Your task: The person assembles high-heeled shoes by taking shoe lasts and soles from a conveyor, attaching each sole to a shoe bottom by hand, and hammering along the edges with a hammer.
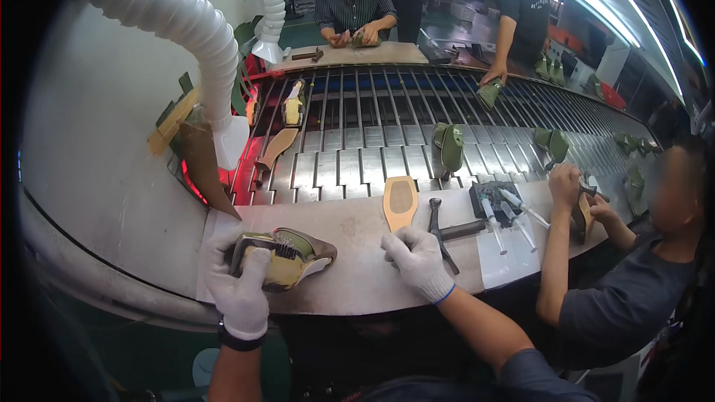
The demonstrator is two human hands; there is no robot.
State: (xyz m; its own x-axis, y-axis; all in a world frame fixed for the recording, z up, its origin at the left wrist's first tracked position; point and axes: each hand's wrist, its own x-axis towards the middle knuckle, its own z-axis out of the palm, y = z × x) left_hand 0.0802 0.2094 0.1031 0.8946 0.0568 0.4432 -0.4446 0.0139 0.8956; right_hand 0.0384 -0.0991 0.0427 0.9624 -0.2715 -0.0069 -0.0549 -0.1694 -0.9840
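Observation:
My left hand (242,286), in a white glove, grips an olive-green shoe upper (287,257) with its underside turned up toward me. The yellowish bottom of the upper shows, and its dark pointed toe faces right. My right hand (418,264), also gloved, is closed around the narrow lower end of a tan shoe sole (400,197). A darker patch covers the sole's middle, and the glove hides its lower end. Just right of that hand lies a hammer (462,231) with a dark handle on the pale worktop (357,275).
Several syringes (514,216) lie by a black tray (488,197). Beyond the worktop runs a slatted conveyor (350,167) carrying a sole (277,150) and green shoes (448,147). A white hose (220,67) hangs at left. A co-worker's hand (566,182) is at right; others work across.

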